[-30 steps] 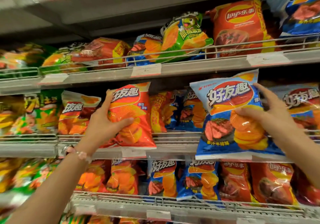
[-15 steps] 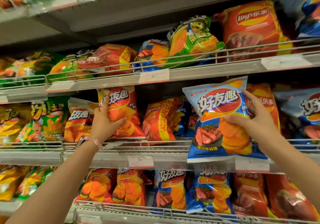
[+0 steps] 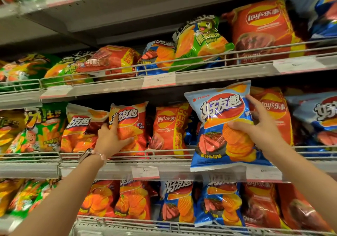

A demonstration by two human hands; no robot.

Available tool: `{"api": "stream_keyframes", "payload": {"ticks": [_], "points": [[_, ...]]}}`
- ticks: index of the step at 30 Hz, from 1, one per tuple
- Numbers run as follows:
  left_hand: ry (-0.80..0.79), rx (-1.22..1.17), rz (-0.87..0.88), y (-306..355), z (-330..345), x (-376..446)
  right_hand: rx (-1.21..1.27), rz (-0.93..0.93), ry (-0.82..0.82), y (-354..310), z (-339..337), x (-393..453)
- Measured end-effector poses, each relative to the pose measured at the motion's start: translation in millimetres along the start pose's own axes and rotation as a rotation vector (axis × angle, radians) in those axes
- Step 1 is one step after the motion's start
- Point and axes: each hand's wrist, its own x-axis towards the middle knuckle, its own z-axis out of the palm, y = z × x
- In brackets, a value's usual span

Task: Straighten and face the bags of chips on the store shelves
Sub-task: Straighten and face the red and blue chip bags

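My left hand (image 3: 111,138) grips an orange chip bag (image 3: 132,124) by its left side; the bag stands upright on the middle shelf (image 3: 32,169), behind the wire rail, label facing out. My right hand (image 3: 259,124) holds a blue chip bag (image 3: 222,126) by its right edge, thumb across the front. That blue bag hangs in front of the shelf edge, tilted slightly, and covers part of the rail. A red Lay's bag (image 3: 169,128) stands between the two held bags. Another red Lay's bag (image 3: 275,112) is behind my right hand.
The upper shelf (image 3: 200,75) carries leaning green, blue and red bags behind a wire rail. The lower shelf (image 3: 127,224) holds rows of orange, blue and red bags. Green and yellow bags fill the left side. Price tags (image 3: 145,172) hang on the shelf edges.
My left hand has pushed the orange bag back onto the middle shelf until it stands behind the rail. The blue bag in my right hand has risen slightly. The view has tilted upward.
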Motion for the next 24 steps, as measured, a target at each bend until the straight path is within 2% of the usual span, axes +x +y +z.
{"api": "stream_keyframes", "payload": {"ticks": [3,5,6,8,10,14,17,20,24], "points": [[0.228,0.075,0.051,30.6,-7.7,-17.9,0.046,-0.029,0.026,-1.4,-0.6,5.1],[0.323,0.011,0.241,56.9,-7.1,-32.8,0.052,-0.040,0.048,-1.3,4.2,12.9],[0.299,-0.042,0.364,69.9,-5.4,-40.1,0.052,-0.038,0.052,-0.6,8.1,17.4],[0.120,-0.109,0.578,92.5,0.4,-52.8,0.048,-0.018,0.063,1.1,17.1,27.0],[-0.056,-0.049,0.699,107.6,11.1,-60.1,0.027,-0.015,0.091,1.9,26.1,35.5],[-0.188,0.145,0.669,119.5,36.4,-59.2,0.000,-0.107,0.126,5.8,36.9,46.4],[-0.190,0.171,0.610,119.7,46.7,-57.1,-0.056,-0.167,0.104,15.0,38.2,46.1],[-0.170,0.153,0.602,117.4,50.4,-56.8,-0.085,-0.215,0.028,23.1,38.2,43.8],[-0.229,0.046,0.585,123.0,48.3,-58.7,-0.118,-0.236,-0.030,25.1,45.0,49.2]]}}
